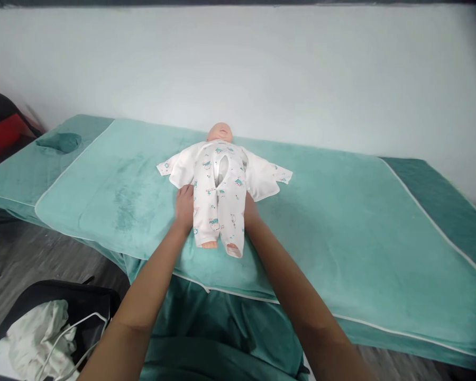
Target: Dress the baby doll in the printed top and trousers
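Beside the baby doll point(221, 131), left hand point(185, 205) and right hand point(251, 212) flank its printed trousers point(232, 203). I cannot tell their grip.

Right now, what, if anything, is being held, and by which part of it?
The left hand and right hand are partly hidden at the outer sides of the printed trousers on the doll; whether they grip cannot be told.

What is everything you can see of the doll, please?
The doll lies face up on the green bed cover, bare plastic-looking head farthest from the camera. It wears white clothes with small printed figures; the sleeves spread sideways and feet show at the cuffs. The left hand and right hand flank its legs, apparently touching them.
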`<state>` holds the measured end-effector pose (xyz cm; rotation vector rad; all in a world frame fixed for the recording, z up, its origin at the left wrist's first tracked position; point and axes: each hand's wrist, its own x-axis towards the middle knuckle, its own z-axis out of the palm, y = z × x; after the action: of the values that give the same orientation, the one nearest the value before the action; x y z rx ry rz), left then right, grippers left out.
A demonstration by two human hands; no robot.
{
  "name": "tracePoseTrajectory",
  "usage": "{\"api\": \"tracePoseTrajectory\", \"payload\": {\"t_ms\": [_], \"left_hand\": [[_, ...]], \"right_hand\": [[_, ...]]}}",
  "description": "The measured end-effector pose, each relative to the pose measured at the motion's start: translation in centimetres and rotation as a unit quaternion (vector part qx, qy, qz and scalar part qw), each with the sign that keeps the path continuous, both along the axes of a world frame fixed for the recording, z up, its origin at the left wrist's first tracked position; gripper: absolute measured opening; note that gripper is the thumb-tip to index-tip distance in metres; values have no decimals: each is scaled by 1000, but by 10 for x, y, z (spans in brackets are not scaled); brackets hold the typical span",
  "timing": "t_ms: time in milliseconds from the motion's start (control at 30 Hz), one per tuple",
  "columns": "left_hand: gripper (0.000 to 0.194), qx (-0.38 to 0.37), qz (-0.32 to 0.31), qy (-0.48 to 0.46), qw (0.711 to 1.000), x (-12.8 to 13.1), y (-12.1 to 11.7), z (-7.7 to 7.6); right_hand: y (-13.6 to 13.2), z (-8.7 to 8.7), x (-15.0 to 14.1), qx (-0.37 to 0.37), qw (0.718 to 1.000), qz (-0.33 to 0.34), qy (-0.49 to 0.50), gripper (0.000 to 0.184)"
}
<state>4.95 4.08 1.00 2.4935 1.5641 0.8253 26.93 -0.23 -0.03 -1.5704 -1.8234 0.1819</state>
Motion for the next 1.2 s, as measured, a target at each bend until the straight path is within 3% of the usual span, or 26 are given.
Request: {"api": "tracePoseTrajectory", "payload": {"t_ms": [233, 400, 700, 867, 933, 1033, 1100, 1200], "left_hand": [[26, 42, 55, -2, 998, -9, -1, -3], [27, 35, 54, -6, 998, -11, -2, -5], [30, 17, 84, 4, 996, -10, -2, -4], [17, 18, 127, -93, 987, -9, -1, -10], [21, 34, 164, -162, 972, -10, 0, -10], [24, 48, 238, -218, 945, -12, 7, -5], [28, 12, 275, -215, 937, -15, 16, -1], [40, -56, 303, -189, 932, -21, 34, 5]], "right_hand": [[-32, 8, 16, 15, 993, -90, -73, 24], [-51, 8, 16, 23, 992, -82, -92, 23], [-53, 12, 16, -4, 995, -65, -80, 16], [-53, 13, 12, -10, 998, -63, -3, 18], [-51, 11, 15, -6, 994, -95, 50, 21], [-45, 6, 35, 21, 974, -208, 84, 22], [-39, 3, 57, 22, 956, -287, 50, 29], [-31, 2, 87, -40, 934, -355, 1, 42]]}}
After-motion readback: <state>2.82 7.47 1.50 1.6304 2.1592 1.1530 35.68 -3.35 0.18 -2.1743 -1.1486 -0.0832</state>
